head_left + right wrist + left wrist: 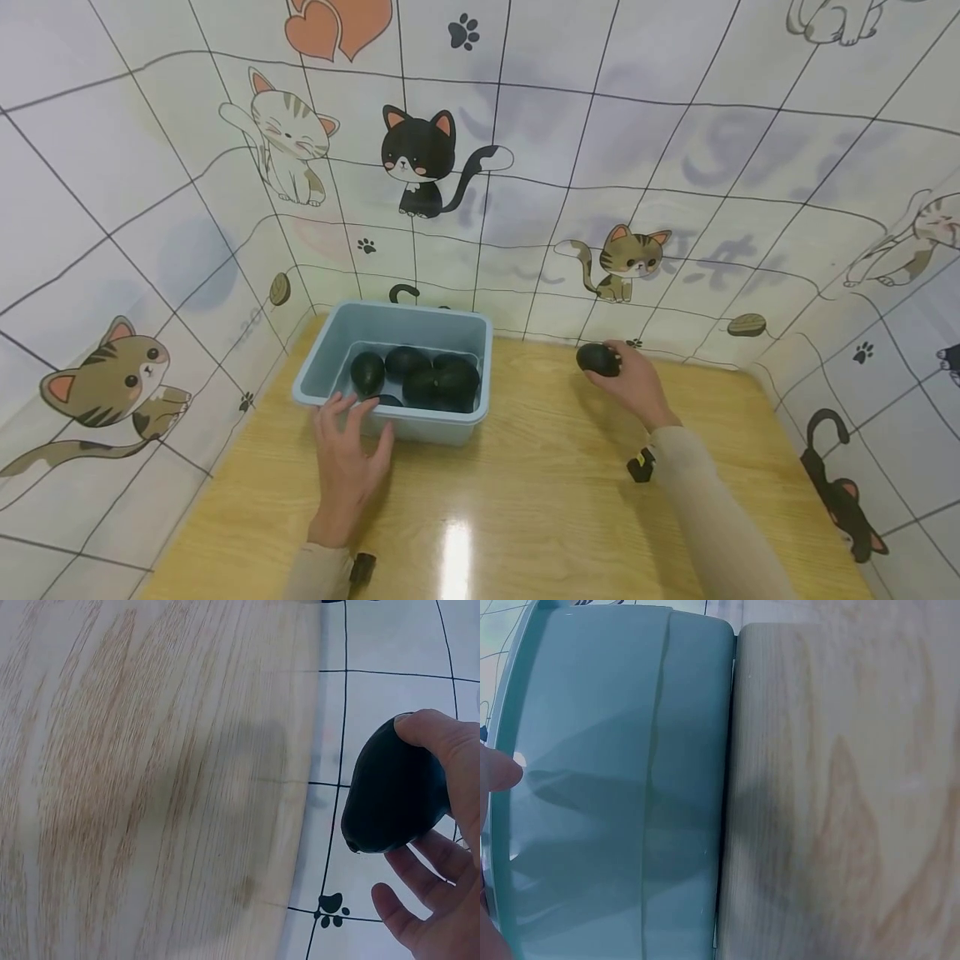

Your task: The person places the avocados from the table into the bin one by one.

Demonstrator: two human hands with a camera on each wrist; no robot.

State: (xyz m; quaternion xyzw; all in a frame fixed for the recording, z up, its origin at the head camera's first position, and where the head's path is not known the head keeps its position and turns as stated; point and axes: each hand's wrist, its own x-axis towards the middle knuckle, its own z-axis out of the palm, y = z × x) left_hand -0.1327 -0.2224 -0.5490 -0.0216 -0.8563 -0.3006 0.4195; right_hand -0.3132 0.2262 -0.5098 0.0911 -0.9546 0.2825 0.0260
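Out over the right of the table, my right hand (633,385) holds a dark green avocado (394,791). The thumb presses one side of it and fingers support the other; in the right wrist view the lower fingers are spread. My left hand (348,458) is at the front left of a light blue plastic bin (420,427), its spread fingers resting on the near rim and its thumb by the front wall. Several dark avocados (408,364) lie inside the bin, one partly hidden behind the front rim. In the left wrist view a fingertip (502,771) meets the bin's rim.
The bin stands at the back left of the wooden table (540,500), near the corner. White walls (555,142) with grid lines and cartoon cats enclose the table at the back and both sides. The right hand is close to the back wall.
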